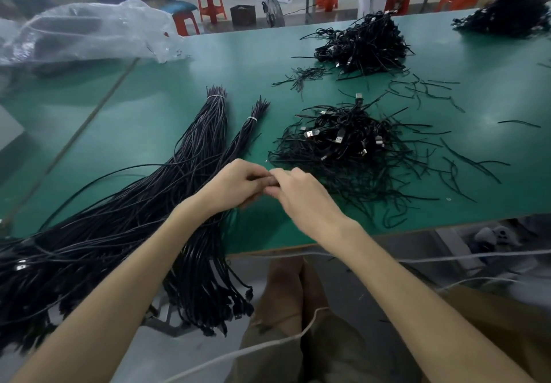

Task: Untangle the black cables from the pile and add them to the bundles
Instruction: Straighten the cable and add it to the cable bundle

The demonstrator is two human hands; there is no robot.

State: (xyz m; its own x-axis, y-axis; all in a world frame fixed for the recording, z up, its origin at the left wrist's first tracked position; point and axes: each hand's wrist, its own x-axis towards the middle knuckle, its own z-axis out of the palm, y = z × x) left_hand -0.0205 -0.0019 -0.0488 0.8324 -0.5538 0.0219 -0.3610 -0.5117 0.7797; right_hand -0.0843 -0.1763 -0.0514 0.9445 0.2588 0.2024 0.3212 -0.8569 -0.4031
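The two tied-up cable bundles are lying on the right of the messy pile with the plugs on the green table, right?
Not quite. The head view shows the two tied-up cable bundles lying on the left of the messy pile with the plugs, on the green table.

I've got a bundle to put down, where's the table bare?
Widest bare patch: green table between the plastic bag and the tied bundles. Crowded right of the near pile, where loose cable ends lie scattered.
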